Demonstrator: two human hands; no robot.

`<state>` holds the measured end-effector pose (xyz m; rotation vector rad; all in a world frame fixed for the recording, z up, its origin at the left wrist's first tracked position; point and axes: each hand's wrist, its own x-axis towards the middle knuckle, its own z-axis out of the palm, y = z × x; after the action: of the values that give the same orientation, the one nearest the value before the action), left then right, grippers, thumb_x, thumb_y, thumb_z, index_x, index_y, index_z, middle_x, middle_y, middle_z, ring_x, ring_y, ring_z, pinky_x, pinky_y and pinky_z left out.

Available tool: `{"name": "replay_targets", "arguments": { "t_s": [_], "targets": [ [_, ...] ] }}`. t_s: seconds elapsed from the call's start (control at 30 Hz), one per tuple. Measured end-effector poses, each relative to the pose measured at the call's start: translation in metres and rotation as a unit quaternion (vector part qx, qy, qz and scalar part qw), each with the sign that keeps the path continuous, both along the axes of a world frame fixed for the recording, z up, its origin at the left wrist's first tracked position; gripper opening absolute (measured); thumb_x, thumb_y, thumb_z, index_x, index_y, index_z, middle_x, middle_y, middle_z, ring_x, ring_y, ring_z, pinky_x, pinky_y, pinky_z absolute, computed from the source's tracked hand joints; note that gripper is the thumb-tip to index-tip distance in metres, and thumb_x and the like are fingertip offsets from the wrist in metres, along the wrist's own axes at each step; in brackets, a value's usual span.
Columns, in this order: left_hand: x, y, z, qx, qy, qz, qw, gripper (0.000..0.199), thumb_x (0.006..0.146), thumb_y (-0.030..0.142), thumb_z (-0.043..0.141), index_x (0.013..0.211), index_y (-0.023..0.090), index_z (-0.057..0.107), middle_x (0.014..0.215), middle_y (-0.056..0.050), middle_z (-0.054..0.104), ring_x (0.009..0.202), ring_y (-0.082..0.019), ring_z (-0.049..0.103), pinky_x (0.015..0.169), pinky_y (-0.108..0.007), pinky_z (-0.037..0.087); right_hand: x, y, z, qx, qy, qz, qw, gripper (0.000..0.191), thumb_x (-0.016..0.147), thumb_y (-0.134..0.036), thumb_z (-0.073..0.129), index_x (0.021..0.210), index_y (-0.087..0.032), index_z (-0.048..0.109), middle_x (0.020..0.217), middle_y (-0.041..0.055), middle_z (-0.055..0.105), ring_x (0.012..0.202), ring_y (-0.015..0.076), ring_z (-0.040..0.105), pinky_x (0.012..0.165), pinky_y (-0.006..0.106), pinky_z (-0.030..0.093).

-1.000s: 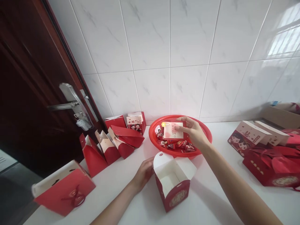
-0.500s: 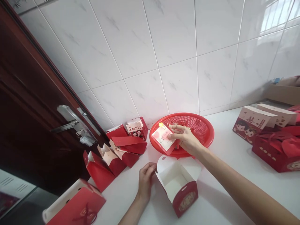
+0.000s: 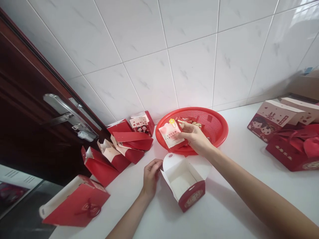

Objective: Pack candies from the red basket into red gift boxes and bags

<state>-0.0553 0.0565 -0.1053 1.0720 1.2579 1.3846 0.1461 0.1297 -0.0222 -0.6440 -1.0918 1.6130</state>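
Between the thumb and fingers of my right hand (image 3: 195,136) is a small pink-and-white printed card (image 3: 170,135) with a yellow flower clip on its top edge. That hand is over the near side of a red plastic basket (image 3: 220,134), which holds several shiny wrapped packets (image 3: 186,122). In front of the basket stands a red gift box (image 3: 191,199), its flaps up and its white inside bare. My left hand (image 3: 151,174) is closed, with its fingertips at the left flap of that box.
Several folded red gift boxes (image 3: 119,154) line the table's left side, beside a dark wooden door (image 3: 32,132). A larger red box (image 3: 77,202) lies nearer. At right stand printed boxes (image 3: 271,116) and a red box with ribbon (image 3: 291,152). A tiled wall (image 3: 191,73) runs behind.
The view has shifted slightly, so the table things sit higher in it. The card has turned a little more upright in my right hand. My left hand stays at the box flap.
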Motion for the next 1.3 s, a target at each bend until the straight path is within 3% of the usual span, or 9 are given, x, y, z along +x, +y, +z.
{"name": "replay_targets", "arguments": {
  "t_s": [0.17,0.33,0.53,0.7,0.8,0.9,1.13,1.3],
  "targets": [
    [0.0,-0.001,-0.003,0.011,0.015,-0.002,1.0,0.026,0.074,0.04,0.07,0.062,0.017,0.069,0.061,0.001,0.056,0.062,-0.015,0.046,0.062,-0.027,0.037,0.0,0.0,-0.003,0.019,-0.018,0.008,1.0,0.03,0.058,-0.024,0.086,0.071,-0.021,0.058,0.078,-0.0003,0.072,0.077,0.0198,0.07,0.075,0.034,0.056],
    [-0.002,-0.002,-0.002,0.09,0.068,0.038,0.993,0.021,0.079,0.036,0.068,0.066,0.019,0.069,0.065,-0.001,0.061,0.066,-0.018,0.053,0.068,-0.03,0.043,0.001,-0.005,0.001,0.022,-0.038,0.006,0.999,0.032,0.059,-0.028,0.087,0.077,-0.022,0.062,0.084,0.0026,0.074,0.084,0.025,0.072,0.08,0.042,0.057],
    [-0.006,0.011,0.035,0.188,0.06,0.136,0.971,0.015,0.076,0.033,0.073,0.083,0.021,0.072,0.079,-0.002,0.069,0.065,-0.016,0.057,0.073,-0.032,0.048,0.002,-0.008,0.003,0.03,-0.061,0.003,0.998,0.031,0.059,-0.028,0.085,0.075,-0.022,0.059,0.083,0.0019,0.073,0.081,0.0236,0.071,0.08,0.041,0.055],
    [0.005,0.031,0.059,0.189,0.03,0.063,0.979,0.03,0.074,0.041,0.077,0.093,0.018,0.074,0.085,-0.005,0.073,0.07,-0.016,0.061,0.076,-0.032,0.051,0.002,-0.007,0.001,0.026,-0.054,0.011,0.998,0.033,0.059,-0.028,0.086,0.074,-0.022,0.057,0.081,0.0011,0.071,0.078,0.0227,0.069,0.075,0.039,0.055],
    [0.018,0.037,0.059,0.181,0.02,-0.003,0.983,0.032,0.076,0.046,0.075,0.091,0.018,0.075,0.086,-0.005,0.072,0.076,-0.018,0.062,0.076,-0.031,0.05,0.002,-0.005,-0.001,0.033,-0.05,0.014,0.998,0.032,0.06,-0.028,0.086,0.074,-0.022,0.058,0.079,0.0001,0.069,0.075,0.0208,0.068,0.074,0.037,0.054],
    [0.026,0.036,0.056,0.176,0.048,-0.033,0.983,0.029,0.077,0.046,0.075,0.075,0.018,0.072,0.072,-0.002,0.065,0.071,-0.017,0.057,0.071,-0.03,0.047,0.002,-0.003,-0.003,0.035,-0.045,0.016,0.998,0.033,0.06,-0.029,0.086,0.071,-0.022,0.055,0.076,-0.0007,0.068,0.072,0.019,0.066,0.072,0.035,0.053],
    [0.028,0.037,0.053,0.134,0.068,-0.034,0.988,0.038,0.074,0.05,0.079,0.062,0.018,0.062,0.062,0.001,0.056,0.063,-0.015,0.05,0.063,-0.029,0.042,0.0,-0.001,-0.006,0.056,-0.059,0.01,0.997,0.034,0.061,-0.032,0.085,0.071,-0.022,0.054,0.077,-0.0001,0.067,0.074,0.0192,0.065,0.077,0.036,0.053],
    [0.031,0.039,0.045,0.142,0.068,-0.004,0.988,0.041,0.076,0.048,0.08,0.06,0.019,0.056,0.059,0.004,0.049,0.059,-0.012,0.042,0.059,-0.026,0.036,0.001,0.0,-0.003,0.028,-0.067,-0.054,0.996,0.034,0.068,-0.045,0.081,0.08,-0.023,0.058,0.084,0.0015,0.068,0.079,0.02,0.067,0.071,0.033,0.053]
  ]
}}
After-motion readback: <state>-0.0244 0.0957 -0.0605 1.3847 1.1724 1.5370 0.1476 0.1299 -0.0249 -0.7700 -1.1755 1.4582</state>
